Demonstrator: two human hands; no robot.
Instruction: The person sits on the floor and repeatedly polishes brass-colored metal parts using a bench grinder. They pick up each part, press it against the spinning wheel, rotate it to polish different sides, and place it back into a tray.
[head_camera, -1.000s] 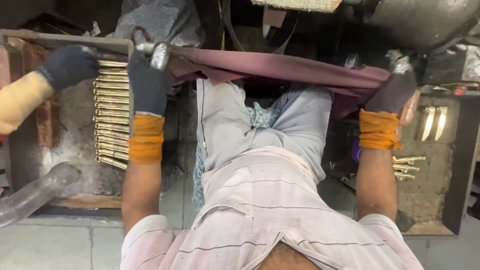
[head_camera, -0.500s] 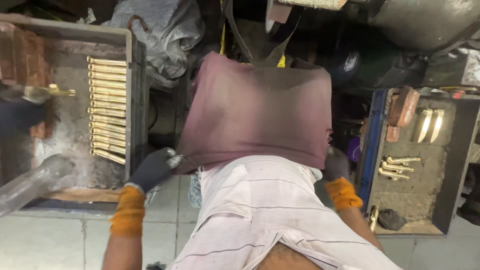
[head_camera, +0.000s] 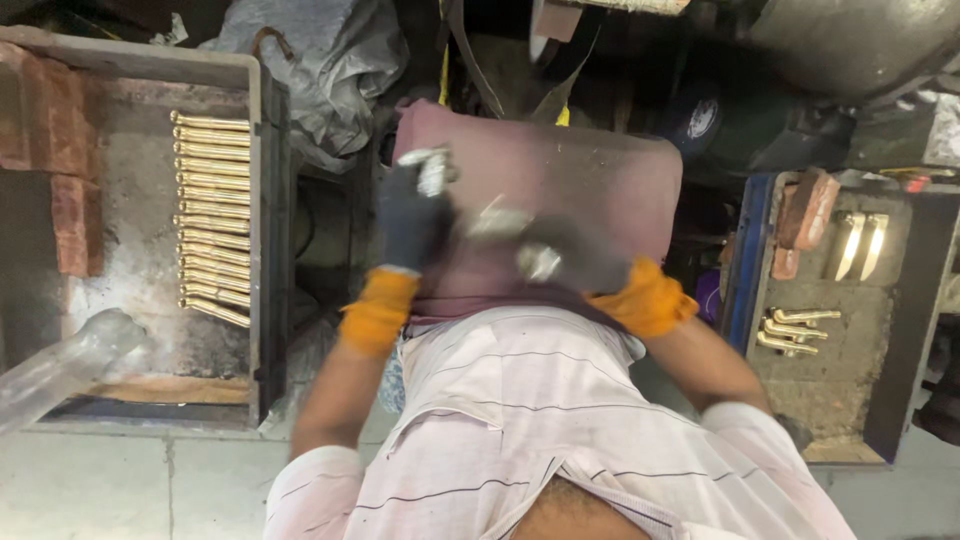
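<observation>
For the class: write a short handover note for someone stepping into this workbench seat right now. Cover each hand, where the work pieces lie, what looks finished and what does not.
Left hand: dark glove with orange cuff, resting on the maroon cloth spread over the lap; empty as far as visible.
Right hand: same glove, blurred, low on the cloth; whether it holds anything cannot be told.
Row of long brass rods: lined up in the left grey tray.
Few brass handle pieces: in the right tray.
Done: cloth laid over the lap.
Left: the row of rods lies untouched.
</observation>
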